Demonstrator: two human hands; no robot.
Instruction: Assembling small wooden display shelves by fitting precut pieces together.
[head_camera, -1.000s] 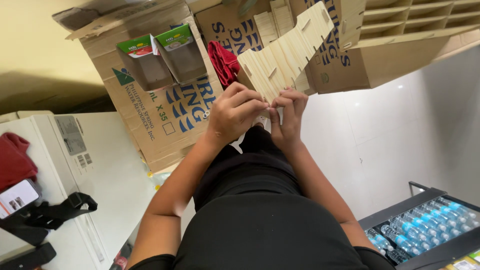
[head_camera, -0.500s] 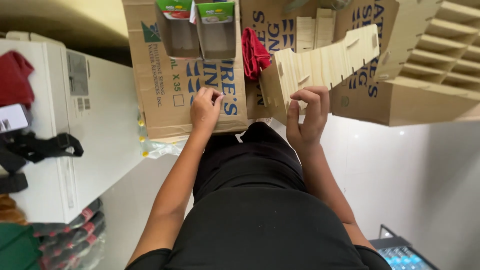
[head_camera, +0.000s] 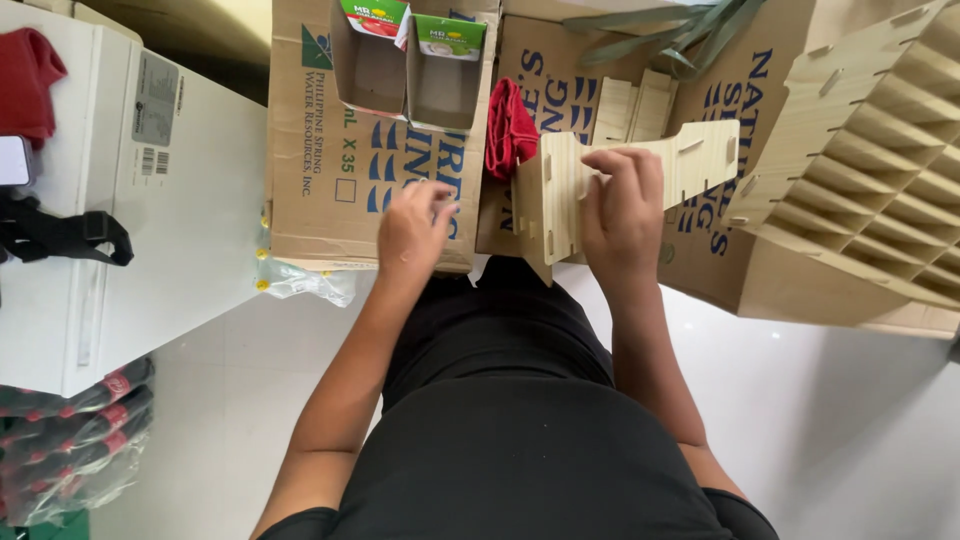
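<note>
1. The right hand (head_camera: 622, 205) holds a wood piece (head_camera: 620, 175). The fingers (head_camera: 612, 165) curl over its top edge and grip it tight.
2. The wood piece is flat and pale, with small slots cut in it. It stands on its edge at about 12 o'clock from the person's black shirt (head_camera: 520, 430), just above the lap.
3. The left hand (head_camera: 412, 232) is at 9 o'clock from the wood piece, a little apart from it. It holds nothing. Its fingers are bent a bit and loose, and they rest on or just over a box (head_camera: 320, 170); I cannot tell which.
4. The box is brown cardboard with blue letters. Its top flaps are open.
5. Two small cartons (head_camera: 410, 55) stand in the box at 11 o'clock from the left hand. They are empty inside, with red and green tops.
6. A red cloth (head_camera: 508, 125) hangs at 10 o'clock from the wood piece, between the box and a second brown box (head_camera: 740, 100).
7. A big wood rack (head_camera: 860, 160) lies at 3 o'clock from the right hand. It has many thin walls side by side, like a row of slots.
8. Some long green leaves (head_camera: 660, 40) lie at 12 o'clock, at the top.
9. A white machine (head_camera: 130, 210) sits at 9 o'clock from the left hand. A black strap (head_camera: 60, 235) lies on it, and a red thing (head_camera: 28, 80) sits near its top corner.
10. A clear bag (head_camera: 300, 280) lies just under the box.
11. Bottles (head_camera: 80, 420) wrapped in plastic lie at 8 o'clock, low on the floor.
</note>
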